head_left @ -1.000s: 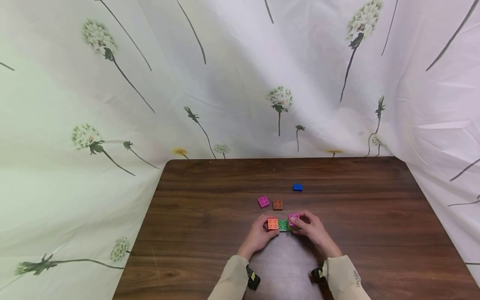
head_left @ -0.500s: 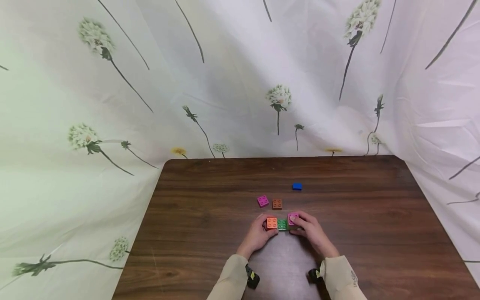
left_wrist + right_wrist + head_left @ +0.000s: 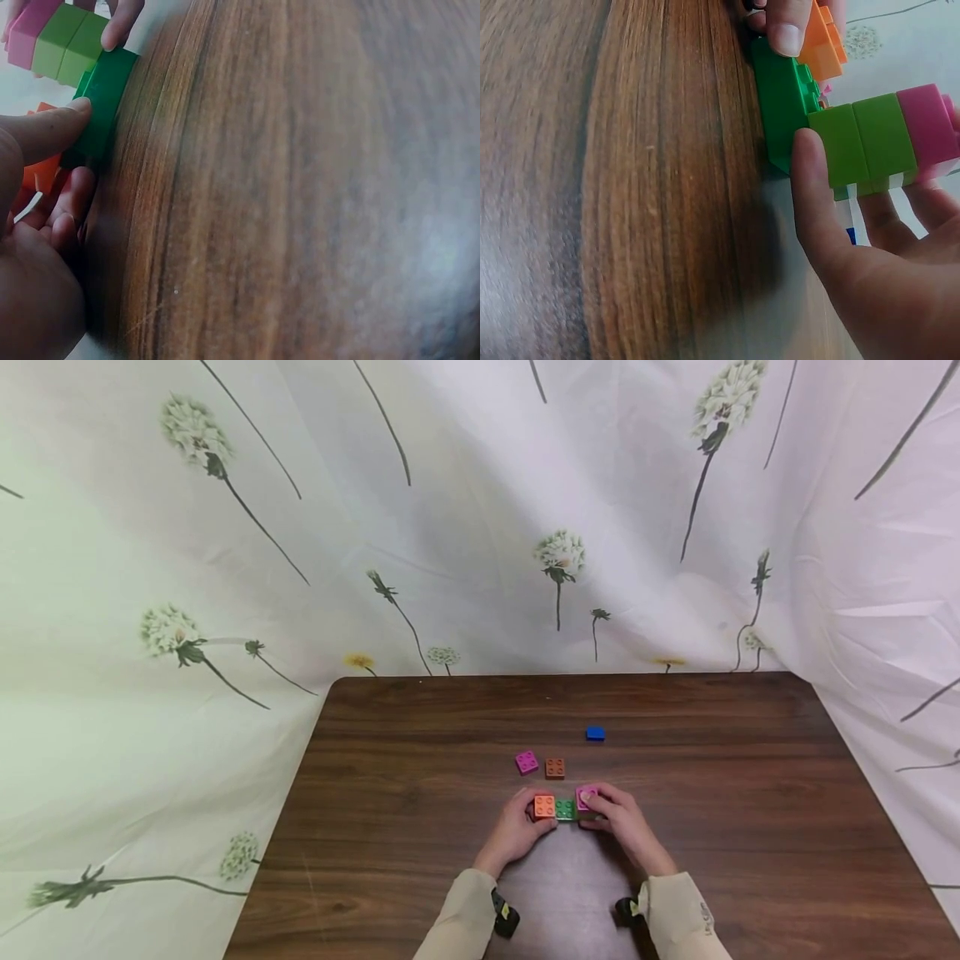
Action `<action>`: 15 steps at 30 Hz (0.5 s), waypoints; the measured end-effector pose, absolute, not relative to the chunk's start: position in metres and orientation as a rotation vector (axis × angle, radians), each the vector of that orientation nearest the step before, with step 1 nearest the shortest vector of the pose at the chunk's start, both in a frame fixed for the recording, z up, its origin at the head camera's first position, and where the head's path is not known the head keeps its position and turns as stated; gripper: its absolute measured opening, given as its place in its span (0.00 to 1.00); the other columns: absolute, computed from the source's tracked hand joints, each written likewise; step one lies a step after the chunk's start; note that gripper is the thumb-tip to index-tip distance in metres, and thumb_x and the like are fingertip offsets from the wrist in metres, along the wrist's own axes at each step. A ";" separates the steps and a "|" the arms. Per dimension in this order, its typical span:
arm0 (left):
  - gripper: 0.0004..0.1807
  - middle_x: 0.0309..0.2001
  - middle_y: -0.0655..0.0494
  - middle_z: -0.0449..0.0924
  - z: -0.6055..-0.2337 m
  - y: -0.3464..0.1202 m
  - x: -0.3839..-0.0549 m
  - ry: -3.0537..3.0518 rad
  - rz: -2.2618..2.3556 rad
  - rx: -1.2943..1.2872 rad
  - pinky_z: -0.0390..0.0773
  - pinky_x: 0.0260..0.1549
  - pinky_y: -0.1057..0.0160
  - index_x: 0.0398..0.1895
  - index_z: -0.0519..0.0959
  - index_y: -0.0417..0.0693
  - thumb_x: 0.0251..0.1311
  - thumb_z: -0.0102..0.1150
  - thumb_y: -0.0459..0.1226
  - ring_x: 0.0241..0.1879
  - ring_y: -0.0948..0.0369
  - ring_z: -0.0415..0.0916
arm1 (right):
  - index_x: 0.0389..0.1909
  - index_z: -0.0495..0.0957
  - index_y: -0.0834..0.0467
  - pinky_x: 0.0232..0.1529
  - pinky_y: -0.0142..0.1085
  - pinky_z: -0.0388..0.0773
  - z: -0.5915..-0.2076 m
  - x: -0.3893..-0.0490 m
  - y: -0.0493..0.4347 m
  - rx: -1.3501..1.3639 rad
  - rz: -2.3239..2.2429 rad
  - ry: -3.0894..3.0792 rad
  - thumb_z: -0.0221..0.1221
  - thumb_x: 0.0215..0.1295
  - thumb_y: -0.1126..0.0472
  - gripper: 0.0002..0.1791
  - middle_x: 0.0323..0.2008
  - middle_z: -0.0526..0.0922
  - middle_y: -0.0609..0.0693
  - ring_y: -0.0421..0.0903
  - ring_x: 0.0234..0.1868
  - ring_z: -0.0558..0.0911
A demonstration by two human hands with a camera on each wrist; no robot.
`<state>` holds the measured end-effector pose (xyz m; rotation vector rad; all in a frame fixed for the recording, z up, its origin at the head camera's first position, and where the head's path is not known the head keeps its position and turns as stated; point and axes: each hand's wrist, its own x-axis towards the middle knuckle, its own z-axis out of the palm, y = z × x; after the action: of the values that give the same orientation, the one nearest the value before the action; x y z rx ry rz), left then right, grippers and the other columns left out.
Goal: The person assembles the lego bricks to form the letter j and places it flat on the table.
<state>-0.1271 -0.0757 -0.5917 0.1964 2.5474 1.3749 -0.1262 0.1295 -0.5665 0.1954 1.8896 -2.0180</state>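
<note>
A long dark green toy building brick (image 3: 780, 97) lies at the table's middle, an orange brick (image 3: 544, 807) on its left end. My left hand (image 3: 517, 831) grips that end, thumb on the green brick's near side. On the right end stands a column of two lime green bricks (image 3: 859, 142) topped by a pink brick (image 3: 928, 124). My right hand (image 3: 622, 822) holds this column, thumb low on the near side, one finger on the pink top in the head view. Dark green studs show between the orange brick and the column.
Behind the hands lie a loose magenta brick (image 3: 527, 762) and a brown brick (image 3: 555, 768). Farther back is a blue brick (image 3: 596, 734). The brown wooden table (image 3: 390, 843) ends at a white curtain (image 3: 465, 527) printed with dandelions.
My right wrist has shifted slightly to the left. Both hands keep their hold on the bricks, and the loose bricks stay where they were.
</note>
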 end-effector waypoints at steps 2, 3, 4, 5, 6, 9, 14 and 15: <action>0.21 0.47 0.58 0.76 -0.592 -0.076 -0.127 2.547 1.380 0.198 0.72 0.46 0.61 0.52 0.77 0.53 0.54 0.69 0.38 0.46 0.63 0.72 | 0.55 0.72 0.72 0.48 0.46 0.80 -0.566 -0.126 0.129 0.194 -2.022 1.893 0.53 0.70 0.60 0.20 0.42 0.78 0.54 0.48 0.42 0.80; 0.21 0.47 0.58 0.76 -0.592 -0.076 -0.127 2.547 1.380 0.198 0.72 0.46 0.61 0.52 0.77 0.53 0.54 0.69 0.38 0.46 0.63 0.72 | 0.54 0.72 0.72 0.47 0.46 0.80 -0.566 -0.126 0.129 0.195 -2.023 1.894 0.53 0.70 0.60 0.20 0.42 0.78 0.54 0.48 0.42 0.81; 0.21 0.47 0.58 0.76 -0.592 -0.076 -0.127 2.547 1.378 0.199 0.72 0.46 0.61 0.52 0.77 0.53 0.54 0.70 0.38 0.46 0.63 0.72 | 0.54 0.72 0.72 0.47 0.46 0.81 -0.566 -0.126 0.129 0.197 -2.025 1.896 0.53 0.70 0.60 0.20 0.42 0.78 0.54 0.48 0.42 0.81; 0.21 0.47 0.58 0.76 -0.591 -0.076 -0.127 2.546 1.378 0.198 0.72 0.46 0.61 0.52 0.77 0.53 0.54 0.70 0.38 0.46 0.63 0.72 | 0.54 0.72 0.72 0.47 0.46 0.81 -0.566 -0.126 0.129 0.198 -2.028 1.896 0.54 0.70 0.60 0.20 0.41 0.78 0.54 0.48 0.42 0.81; 0.21 0.48 0.58 0.76 -0.591 -0.076 -0.127 2.543 1.380 0.195 0.72 0.46 0.61 0.52 0.77 0.54 0.54 0.69 0.38 0.46 0.63 0.72 | 0.54 0.72 0.72 0.47 0.46 0.81 -0.566 -0.126 0.128 0.202 -2.029 1.897 0.54 0.70 0.60 0.20 0.42 0.78 0.54 0.48 0.41 0.81; 0.21 0.48 0.58 0.76 -0.591 -0.076 -0.126 2.539 1.380 0.191 0.72 0.45 0.61 0.52 0.77 0.54 0.54 0.69 0.38 0.45 0.63 0.72 | 0.54 0.73 0.71 0.47 0.46 0.81 -0.567 -0.126 0.128 0.220 -2.020 1.911 0.54 0.70 0.59 0.20 0.43 0.78 0.55 0.48 0.42 0.81; 0.21 0.47 0.58 0.76 -0.590 -0.076 -0.126 2.536 1.388 0.185 0.71 0.44 0.63 0.52 0.77 0.53 0.54 0.69 0.38 0.45 0.64 0.72 | 0.54 0.74 0.68 0.46 0.44 0.81 -0.568 -0.125 0.127 0.254 -1.984 1.932 0.56 0.69 0.55 0.21 0.45 0.76 0.56 0.48 0.43 0.79; 0.21 0.47 0.58 0.76 -0.590 -0.076 -0.126 2.534 1.390 0.184 0.71 0.45 0.63 0.53 0.77 0.53 0.54 0.69 0.38 0.45 0.64 0.72 | 0.54 0.74 0.67 0.46 0.44 0.81 -0.568 -0.125 0.127 0.256 -1.978 1.934 0.56 0.69 0.54 0.22 0.46 0.76 0.57 0.48 0.44 0.79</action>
<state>-0.1261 -0.0762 -0.5900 0.1836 2.5338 1.3898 -0.1253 0.1270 -0.5684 0.2564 1.9343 -1.9783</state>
